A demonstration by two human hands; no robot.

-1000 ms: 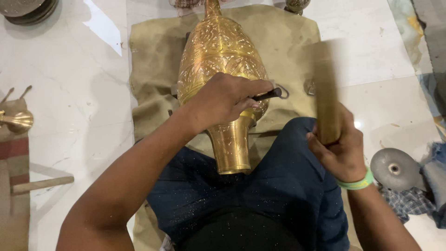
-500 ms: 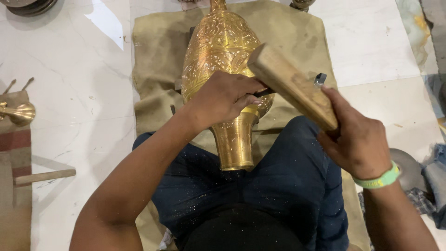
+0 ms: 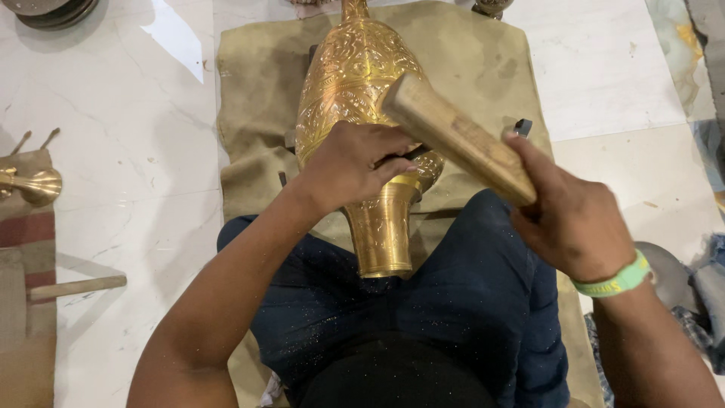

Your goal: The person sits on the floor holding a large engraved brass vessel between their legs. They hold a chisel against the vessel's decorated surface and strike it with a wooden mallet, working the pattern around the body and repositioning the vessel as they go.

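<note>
Gleaming engraved brass vase (image 3: 355, 98) lies under both hands.

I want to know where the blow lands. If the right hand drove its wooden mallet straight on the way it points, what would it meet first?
Probably the left hand or the punch it holds against the brass vase; depth is unclear.

Glossy embossed brass vase (image 3: 355, 98), matt wooden mallet (image 3: 461, 140), coarse khaki cloth (image 3: 468, 68).
</note>
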